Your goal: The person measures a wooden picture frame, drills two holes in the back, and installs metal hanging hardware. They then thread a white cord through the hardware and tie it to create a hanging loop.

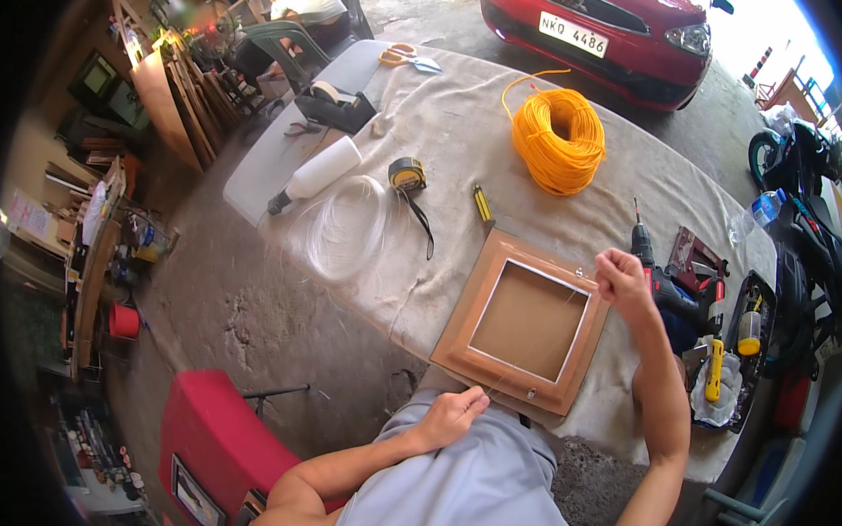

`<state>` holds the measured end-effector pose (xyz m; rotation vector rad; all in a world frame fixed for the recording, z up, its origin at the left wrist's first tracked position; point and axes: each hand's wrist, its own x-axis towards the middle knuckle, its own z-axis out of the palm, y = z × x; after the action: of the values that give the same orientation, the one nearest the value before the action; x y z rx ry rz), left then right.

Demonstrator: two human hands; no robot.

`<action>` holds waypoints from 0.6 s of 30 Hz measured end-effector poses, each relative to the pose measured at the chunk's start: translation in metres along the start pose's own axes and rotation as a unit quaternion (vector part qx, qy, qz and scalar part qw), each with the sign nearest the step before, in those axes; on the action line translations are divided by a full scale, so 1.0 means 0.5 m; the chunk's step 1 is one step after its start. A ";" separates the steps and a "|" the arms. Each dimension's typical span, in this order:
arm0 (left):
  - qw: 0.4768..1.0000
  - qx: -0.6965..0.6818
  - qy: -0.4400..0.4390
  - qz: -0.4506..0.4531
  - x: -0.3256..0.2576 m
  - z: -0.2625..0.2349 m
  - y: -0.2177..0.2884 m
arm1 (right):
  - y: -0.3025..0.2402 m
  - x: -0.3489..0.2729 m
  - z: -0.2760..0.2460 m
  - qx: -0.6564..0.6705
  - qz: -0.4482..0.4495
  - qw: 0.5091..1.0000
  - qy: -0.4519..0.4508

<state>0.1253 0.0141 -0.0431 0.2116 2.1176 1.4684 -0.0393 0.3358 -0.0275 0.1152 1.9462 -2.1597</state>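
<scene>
A square brown wooden picture frame (471, 306) lies on the cloth-covered table close to my body. It has a white inner edge, a plain brown panel inside, and small metal fittings on two opposite sides. My left hand (454, 418) is closed at the frame's near left edge, fingertips pinched on a thin clear line. Above the frame's far right corner, my right hand (621, 276) is raised in a closed grip. Faint stretches of clear line show near both hands and across the panel. A loose coil of clear line (320, 237) rests to the left.
Beyond the frame are a yellow cutter (482, 203), tape measure (407, 173), white bottle (323, 169), orange rope coil (558, 142), scissors (410, 58) and tape dispenser (337, 106). At right stand a drill (642, 246) and tool tray (753, 330). A red car (607, 25) is parked behind.
</scene>
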 end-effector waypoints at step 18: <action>0.996 -0.017 0.051 0.065 -0.010 0.007 0.031 | -0.018 -0.033 0.027 -0.229 0.119 0.961 -0.103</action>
<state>0.1288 0.0210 -0.0283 0.2704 2.1935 1.6202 -0.0242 0.3252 -0.0136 0.0382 2.1226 -1.4683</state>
